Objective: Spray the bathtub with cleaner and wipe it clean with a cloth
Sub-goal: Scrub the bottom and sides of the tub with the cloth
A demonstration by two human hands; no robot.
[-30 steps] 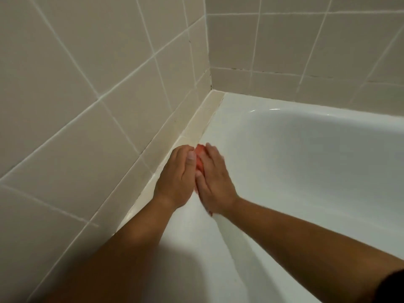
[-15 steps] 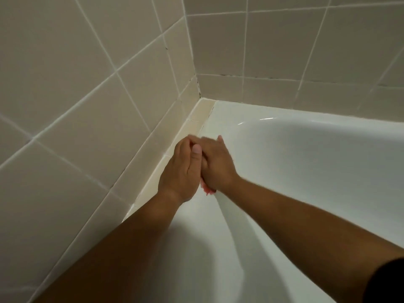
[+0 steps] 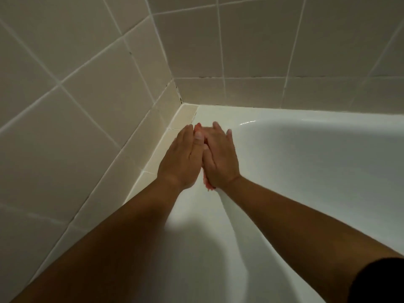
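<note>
1. Seen from head height, looking down: a white bathtub (image 3: 306, 171) sits in a corner formed by two beige tiled walls, one on the left (image 3: 65, 106) and one at the back (image 3: 262, 51)
2. Two bare forearms reach in from the bottom of the view, and the hands meet on the tub's flat top rim, near the corner
3. The left hand (image 3: 181, 158) lies palm down, with its fingers straight and held together. Its thumb rests along the inner side, touching the right hand
4. The right hand (image 3: 220, 158) also lies palm down, just beside the left, with its fingers straight and slightly apart. It sits where the rim starts to curve down into the basin
5. A pink-red cloth (image 3: 208, 186) is pressed flat between both palms and the rim. The hands hide nearly all of it: one scrap shows below the heel of the right hand, and another small bit shows past the fingertips, between the two hands
6. A narrow ledge of beige tile (image 3: 185, 115) runs between the left wall and the tub rim, touching the outer edge of the left hand
7. Dark spots mark the grout (image 3: 180, 98) in the wall corner just above the ledge
8. A small glint of light (image 3: 247, 123) shows on the rim beyond the right hand
9. The edge of a dark sleeve (image 3: 380, 281) shows on the right arm at the bottom right
</note>
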